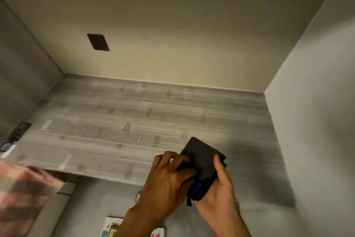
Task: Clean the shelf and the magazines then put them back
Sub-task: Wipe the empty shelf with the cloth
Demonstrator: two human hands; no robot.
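Both hands hold a folded dark cloth over the near right part of the grey wood-grain shelf. The left hand has its grip curled onto the cloth's left edge; the right hand cradles it from below, thumb laid along its right side. Magazines lie below the shelf's near edge, partly hidden by the left forearm. A dark rectangle sits on the far wall.

Lying bare across most of the grey shelf, walled in left, back and right. Crowding only the front right corner: both hands folding a dark cloth. Poking in at far left, blurred printed items.
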